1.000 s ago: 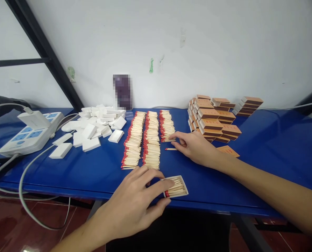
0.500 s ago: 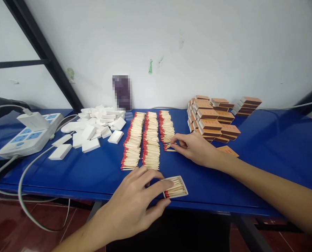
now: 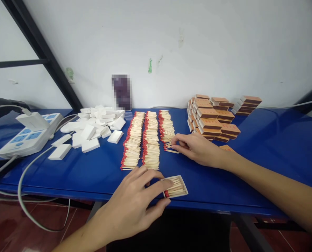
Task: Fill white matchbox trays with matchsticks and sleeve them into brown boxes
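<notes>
By the table edge (image 3: 211, 205), the left hand (image 3: 139, 196) holds a matchbox tray (image 3: 179, 195).

Left hand (image 3: 137, 194) holding tray (image 3: 184, 186), right hand (image 3: 196, 148) at matches (image 3: 167, 126)

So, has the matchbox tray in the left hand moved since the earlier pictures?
No, not visibly: judged against the blue table edge, the matchbox tray keeps its place in the left hand.

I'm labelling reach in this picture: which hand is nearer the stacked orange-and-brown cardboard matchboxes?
Right. The right hand is just in front of the matchboxes; the left hand is farther off, at the front edge of the blue table.
</notes>
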{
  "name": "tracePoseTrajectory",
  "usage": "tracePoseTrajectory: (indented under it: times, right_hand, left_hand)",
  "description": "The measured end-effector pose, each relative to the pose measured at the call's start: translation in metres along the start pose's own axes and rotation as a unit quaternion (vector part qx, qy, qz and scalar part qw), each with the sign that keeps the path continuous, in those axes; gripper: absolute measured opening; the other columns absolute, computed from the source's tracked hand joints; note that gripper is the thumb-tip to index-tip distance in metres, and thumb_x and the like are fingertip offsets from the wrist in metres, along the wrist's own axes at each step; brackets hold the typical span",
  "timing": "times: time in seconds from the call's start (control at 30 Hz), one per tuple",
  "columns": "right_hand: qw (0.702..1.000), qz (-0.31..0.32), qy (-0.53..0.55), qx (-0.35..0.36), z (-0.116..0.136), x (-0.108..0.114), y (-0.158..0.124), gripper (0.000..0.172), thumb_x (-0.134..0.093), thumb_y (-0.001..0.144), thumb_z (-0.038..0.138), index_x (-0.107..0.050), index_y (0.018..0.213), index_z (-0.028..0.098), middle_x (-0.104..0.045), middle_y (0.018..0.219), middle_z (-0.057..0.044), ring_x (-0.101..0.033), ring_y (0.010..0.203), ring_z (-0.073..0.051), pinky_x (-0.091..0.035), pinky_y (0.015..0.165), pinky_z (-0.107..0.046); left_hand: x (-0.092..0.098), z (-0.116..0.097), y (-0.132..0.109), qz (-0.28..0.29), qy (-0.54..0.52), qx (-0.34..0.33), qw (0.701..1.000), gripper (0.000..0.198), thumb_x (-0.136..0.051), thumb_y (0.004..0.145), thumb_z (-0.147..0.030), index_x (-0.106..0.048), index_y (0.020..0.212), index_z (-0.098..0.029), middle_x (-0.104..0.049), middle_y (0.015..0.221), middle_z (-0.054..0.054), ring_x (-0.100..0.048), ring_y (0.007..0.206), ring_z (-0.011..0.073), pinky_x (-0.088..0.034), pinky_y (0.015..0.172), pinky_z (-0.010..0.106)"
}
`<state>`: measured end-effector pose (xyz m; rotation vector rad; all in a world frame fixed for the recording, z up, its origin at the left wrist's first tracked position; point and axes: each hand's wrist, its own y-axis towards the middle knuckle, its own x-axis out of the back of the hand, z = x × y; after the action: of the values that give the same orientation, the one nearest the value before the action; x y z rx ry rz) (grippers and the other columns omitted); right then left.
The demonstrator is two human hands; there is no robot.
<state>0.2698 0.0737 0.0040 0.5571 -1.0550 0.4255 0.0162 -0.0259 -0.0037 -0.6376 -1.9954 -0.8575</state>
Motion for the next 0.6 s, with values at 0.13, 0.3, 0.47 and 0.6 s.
tracePoseTrajectory:
  times: [0.13,0.3,0.47,0.6]
  right_hand:
    - [1.000,0.003,-0.007,0.004,0.0001,-0.0003,0.0010,0.017,-0.049,0.098,0.030,-0.063,0.094,0.021,-0.057,0.064,0.003,-0.048,0.054,-0.013,-0.032,0.059,-0.026]
    - [1.000,0.016,-0.005,-0.003,0.0006,0.0015,0.0002,0.021,-0.047,0.099,0.031,-0.064,0.095,0.020,-0.057,0.064,0.003,-0.049,0.056,-0.013,-0.033,0.061,-0.026]
    - [0.999,0.033,0.002,-0.006,-0.0005,0.0034,-0.0006,0.021,-0.047,0.100,0.034,-0.063,0.094,0.021,-0.059,0.066,0.002,-0.049,0.057,-0.013,-0.032,0.061,-0.026]
    - [0.999,0.045,0.010,-0.010,-0.0015,0.0050,-0.0009,0.024,-0.047,0.100,0.040,-0.060,0.091,0.021,-0.056,0.065,0.003,-0.047,0.056,-0.013,-0.031,0.059,-0.026]
  left_hand:
    - [0.0001,0.0003,0.0001,0.002,-0.001,0.001,1.000,0.026,-0.054,0.100,-0.022,-0.056,0.126,-0.028,-0.060,0.116,0.004,-0.056,0.105,0.0233,-0.045,0.093,0.041]
    - [0.0008,0.0005,0.0003,0.000,-0.003,-0.002,1.000,0.026,-0.055,0.099,-0.021,-0.057,0.125,-0.027,-0.061,0.115,0.005,-0.056,0.104,0.0230,-0.045,0.093,0.041]
    - [0.0007,0.0004,0.0001,-0.004,0.000,-0.002,1.000,0.025,-0.055,0.099,-0.022,-0.057,0.124,-0.027,-0.061,0.116,0.005,-0.056,0.104,0.0232,-0.046,0.093,0.041]
    - [0.0008,0.0005,-0.0004,-0.005,0.002,-0.005,1.000,0.026,-0.055,0.099,-0.022,-0.058,0.124,-0.027,-0.062,0.115,0.005,-0.057,0.103,0.0227,-0.047,0.092,0.041]
